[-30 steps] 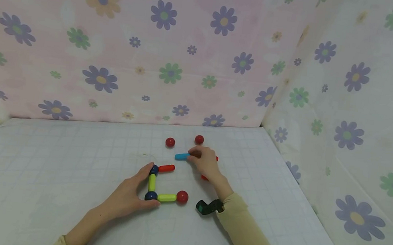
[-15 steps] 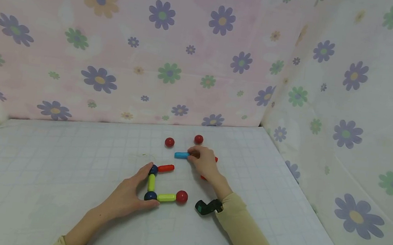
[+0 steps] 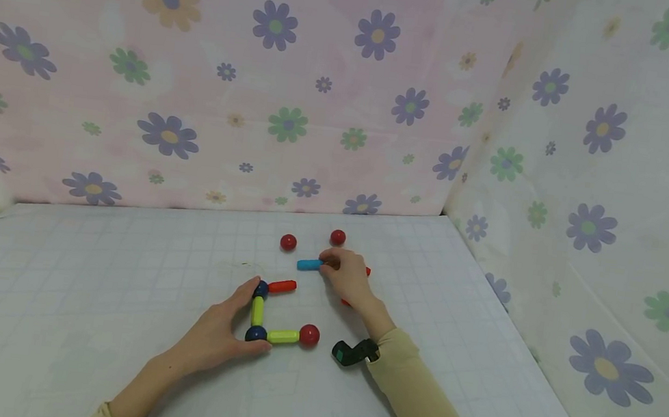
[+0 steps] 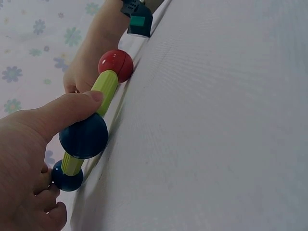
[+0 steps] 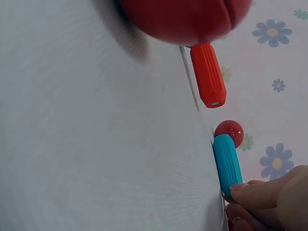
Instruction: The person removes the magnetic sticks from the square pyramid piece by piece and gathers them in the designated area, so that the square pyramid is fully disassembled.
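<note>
My left hand (image 3: 211, 335) spans a C-shaped piece of magnetic building sticks and balls. Its thumb lies at the near blue ball (image 3: 256, 334), its fingertips at the far blue ball (image 3: 262, 289). A yellow-green stick (image 3: 257, 311) joins these two balls. From the far one a red stick (image 3: 283, 286) points right; a second yellow-green stick (image 3: 283, 336) runs from the near one to a red ball (image 3: 309, 335). Further back, my right hand (image 3: 350, 280) pinches one end of a light blue stick (image 5: 227, 161) between thumb and fingers. That stick stays apart from the C-shaped piece.
Two loose red balls, one at the left (image 3: 288, 242) and one at the right (image 3: 338, 237), lie behind my right hand. Red pieces (image 3: 346, 302) peek out around that hand, mostly hidden. Flowered cloth (image 3: 292, 93) borders the white table (image 3: 85, 276) behind and at the right.
The light blue stick's free end has tipped up very slightly in the head view. Both hands keep their places and their holds.
</note>
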Tool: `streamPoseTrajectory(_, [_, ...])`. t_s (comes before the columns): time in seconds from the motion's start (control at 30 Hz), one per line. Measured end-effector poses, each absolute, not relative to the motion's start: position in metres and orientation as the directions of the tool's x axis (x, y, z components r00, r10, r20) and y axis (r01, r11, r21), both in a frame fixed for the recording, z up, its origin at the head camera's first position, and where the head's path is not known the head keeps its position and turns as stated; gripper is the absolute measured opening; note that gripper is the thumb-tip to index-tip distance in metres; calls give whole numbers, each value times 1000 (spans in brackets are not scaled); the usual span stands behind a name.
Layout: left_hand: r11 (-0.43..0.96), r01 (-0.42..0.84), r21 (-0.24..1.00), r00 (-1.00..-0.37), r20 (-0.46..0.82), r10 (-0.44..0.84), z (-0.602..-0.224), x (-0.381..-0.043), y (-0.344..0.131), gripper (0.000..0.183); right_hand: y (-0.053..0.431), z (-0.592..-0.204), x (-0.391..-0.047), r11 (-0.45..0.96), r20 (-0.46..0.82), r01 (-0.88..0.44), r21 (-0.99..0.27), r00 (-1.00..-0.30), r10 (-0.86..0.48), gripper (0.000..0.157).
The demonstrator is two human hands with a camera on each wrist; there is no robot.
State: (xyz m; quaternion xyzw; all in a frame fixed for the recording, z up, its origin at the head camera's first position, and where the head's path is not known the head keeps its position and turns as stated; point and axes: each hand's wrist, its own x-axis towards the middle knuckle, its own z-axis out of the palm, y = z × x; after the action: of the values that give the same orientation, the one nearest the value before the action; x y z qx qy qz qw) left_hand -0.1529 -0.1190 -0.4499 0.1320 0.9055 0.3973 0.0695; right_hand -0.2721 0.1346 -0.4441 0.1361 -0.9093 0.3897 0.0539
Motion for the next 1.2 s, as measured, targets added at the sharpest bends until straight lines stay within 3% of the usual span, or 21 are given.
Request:
streamPoseTrajectory(0.87, [646,180,742,-956,-22,292,-450,-152,-119,110,139,-434,-274,653,219,-293,-698,-956,-195,19])
streamPoseTrajectory(1.2, [652,163,741,-959,-37,283,-449,-152,-118,111,135,-406,-257,540,228,-325,-776,-944,-240,21])
